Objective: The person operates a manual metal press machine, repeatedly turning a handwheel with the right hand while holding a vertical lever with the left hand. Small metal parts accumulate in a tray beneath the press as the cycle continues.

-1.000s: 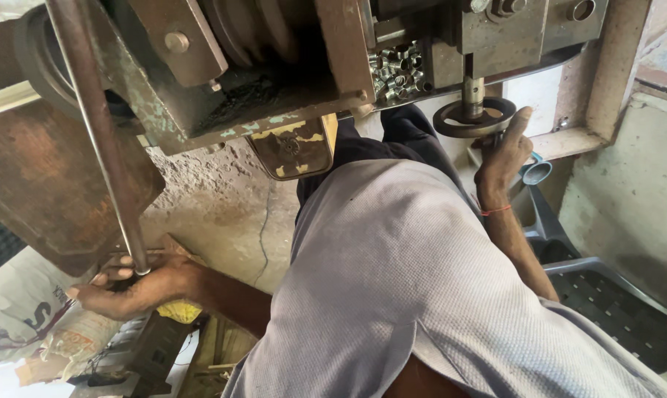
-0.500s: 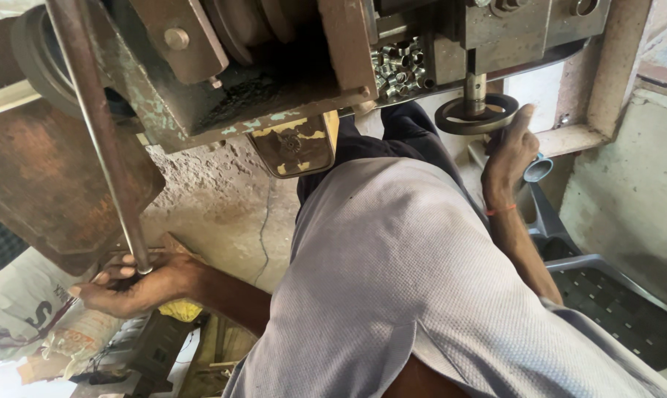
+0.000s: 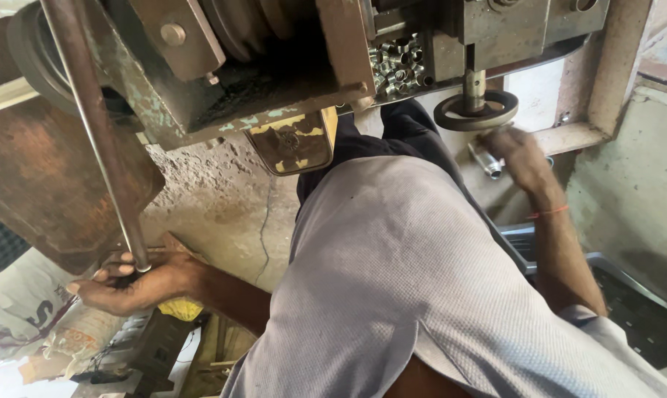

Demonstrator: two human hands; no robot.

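My left hand (image 3: 131, 284) is closed around the lower end of a long steel lever rod (image 3: 97, 133) that slants up to the top left of a worn metal press machine (image 3: 274, 66). My right hand (image 3: 521, 158) is blurred, just below and right of a round handwheel (image 3: 475, 110) on a vertical spindle. A small shiny metal tube (image 3: 488, 163) shows next to its fingers; whether the hand grips anything is unclear. My grey shirt (image 3: 422, 295) fills the middle of the view.
Several small shiny metal rings (image 3: 396, 63) lie piled on the machine bed. A rusty brown plate (image 3: 46, 191) stands at the left. A black plastic crate (image 3: 635, 309) sits at the lower right. Printed sacks (image 3: 24, 317) lie at the lower left on cracked concrete floor (image 3: 223, 214).
My right hand has come off the handwheel and dropped to just below its right side. My left hand stays on the rod.
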